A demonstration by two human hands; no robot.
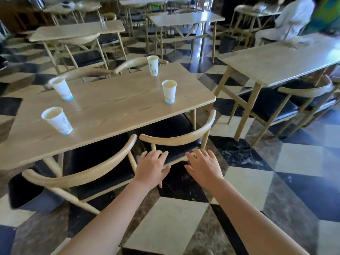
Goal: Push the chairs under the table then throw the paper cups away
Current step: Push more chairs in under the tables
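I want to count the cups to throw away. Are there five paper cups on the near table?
No, the near table holds four paper cups, all upright.

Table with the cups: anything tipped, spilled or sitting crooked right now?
Nothing is spilled: all four paper cups stand on the table, whose top looks dry. The near left chair sits angled rather than square to the table edge, and the near right chair is only partly tucked under.

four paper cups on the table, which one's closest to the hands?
The white paper cup at the wooden table's near-left corner; the other three stand farther back.
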